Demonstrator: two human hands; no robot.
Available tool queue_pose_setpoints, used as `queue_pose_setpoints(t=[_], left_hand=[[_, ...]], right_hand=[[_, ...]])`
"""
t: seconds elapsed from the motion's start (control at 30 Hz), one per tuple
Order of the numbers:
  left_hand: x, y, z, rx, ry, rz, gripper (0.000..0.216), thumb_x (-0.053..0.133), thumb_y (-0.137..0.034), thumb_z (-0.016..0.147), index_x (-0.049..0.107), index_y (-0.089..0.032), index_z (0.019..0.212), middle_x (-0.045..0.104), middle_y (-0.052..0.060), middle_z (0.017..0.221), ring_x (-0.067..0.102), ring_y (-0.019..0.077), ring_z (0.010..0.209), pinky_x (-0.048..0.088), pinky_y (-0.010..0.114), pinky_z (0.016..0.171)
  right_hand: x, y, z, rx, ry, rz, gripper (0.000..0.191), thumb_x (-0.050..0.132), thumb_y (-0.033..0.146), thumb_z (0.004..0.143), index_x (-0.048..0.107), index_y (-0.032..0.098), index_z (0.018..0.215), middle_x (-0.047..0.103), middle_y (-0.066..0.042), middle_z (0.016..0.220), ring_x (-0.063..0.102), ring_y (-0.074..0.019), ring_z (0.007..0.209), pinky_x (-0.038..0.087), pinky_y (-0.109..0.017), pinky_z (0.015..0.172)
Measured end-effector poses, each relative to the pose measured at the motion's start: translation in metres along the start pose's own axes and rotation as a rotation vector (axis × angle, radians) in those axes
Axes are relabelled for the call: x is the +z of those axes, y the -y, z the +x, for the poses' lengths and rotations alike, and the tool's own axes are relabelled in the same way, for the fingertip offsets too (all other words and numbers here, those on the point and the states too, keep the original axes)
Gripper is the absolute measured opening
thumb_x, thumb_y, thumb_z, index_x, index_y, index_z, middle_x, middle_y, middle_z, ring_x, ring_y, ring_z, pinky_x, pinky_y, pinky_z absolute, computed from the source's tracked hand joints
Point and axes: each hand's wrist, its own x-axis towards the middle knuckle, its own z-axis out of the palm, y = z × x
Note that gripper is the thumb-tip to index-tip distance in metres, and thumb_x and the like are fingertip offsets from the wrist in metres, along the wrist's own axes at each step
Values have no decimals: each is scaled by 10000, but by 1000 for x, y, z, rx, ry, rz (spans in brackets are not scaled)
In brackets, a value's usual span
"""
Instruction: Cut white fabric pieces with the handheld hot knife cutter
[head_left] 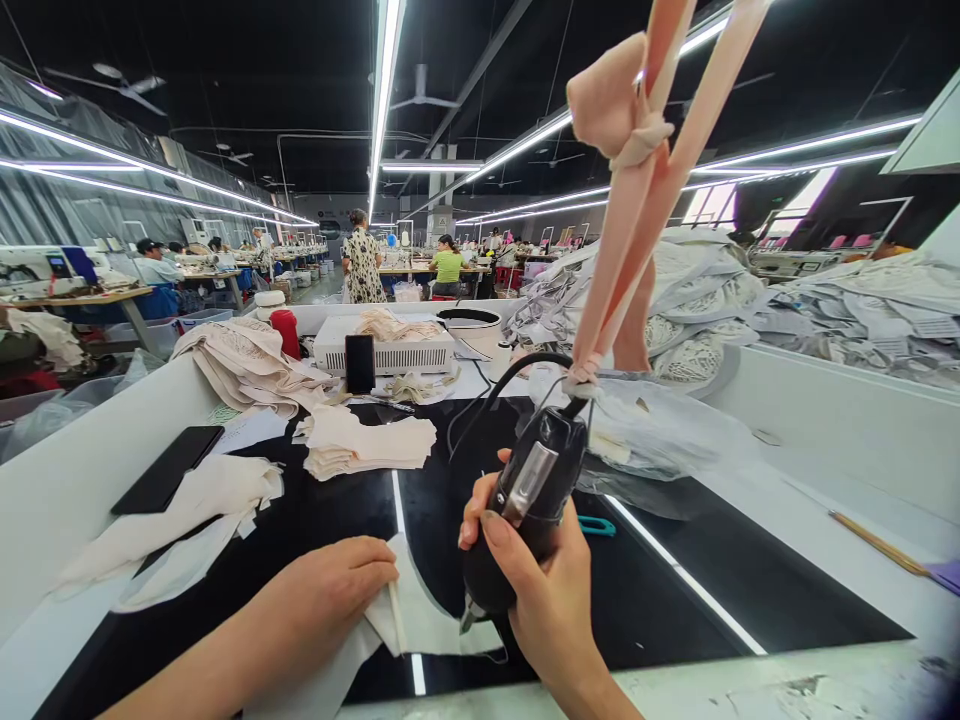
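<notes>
My right hand [540, 580] is wrapped round a black handheld electric tool [529, 510] with its tip pointing down at the black tabletop [675, 590]. The tool hangs from a pink fabric strip [637, 190] tied to its top, and a black cable [495, 385] leaves it. My left hand [330, 590] lies closed on a white fabric piece [420, 615], its fingers pinching the edge just left of the tool's tip.
A stack of cream fabric pieces [360, 440] lies behind. A black phone [166, 468] and loose white cloth [187, 510] are at left, a turquoise clip [598, 525] and clear plastic bag [660, 440] at right. Other workers sit at far tables.
</notes>
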Motion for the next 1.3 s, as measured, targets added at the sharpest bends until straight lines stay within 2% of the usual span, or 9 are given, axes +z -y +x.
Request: queue_pose_setpoints(t=[0.23,0.5,0.8,0.93,1.13,1.3], left_hand=[[-1,3,-1,-21,-40,-11,363,468,-8,1025,725,-185,1210,728,113,1344,753,207,1148,625,331,1053],[-6,1,0,-23,-50,-9,373,474,8,997,738,-179,1181,742,114,1316,768,216,1109,644,339,1027],[-2,4,-1,-26,-38,-5,394,453,18,994,741,-174,1181,744,112,1308,766,214,1113,638,332,1025],[-7,4,-1,-32,-29,-22,437,451,41,969,734,-185,1212,744,92,1313,751,199,1149,617,313,1051],[-21,10,1,-46,-37,-8,416,451,7,1008,727,-194,1247,750,69,1323,740,189,1185,609,322,1077],[-21,13,9,-34,-53,38,380,455,-3,1023,726,-161,1236,753,101,1297,739,197,1178,614,328,1075]], right_hand=[[2,2,0,-7,-23,-12,375,854,480,858,645,268,1085,701,21,814,639,-130,588,559,-269,579],[2,3,0,8,-15,-13,363,842,475,871,634,271,1086,706,23,822,640,-138,601,557,-274,581],[2,3,1,-10,-1,-19,333,833,484,889,640,268,1052,698,20,819,637,-131,609,549,-267,590],[2,6,2,-30,2,-43,296,825,458,902,648,265,1039,692,22,825,634,-126,618,554,-264,601],[8,14,5,-37,-77,-38,404,876,463,827,648,270,1098,694,35,801,643,-137,581,567,-281,559],[7,14,7,-36,-52,-25,396,862,436,852,646,282,1146,697,43,816,650,-138,599,563,-289,582]])
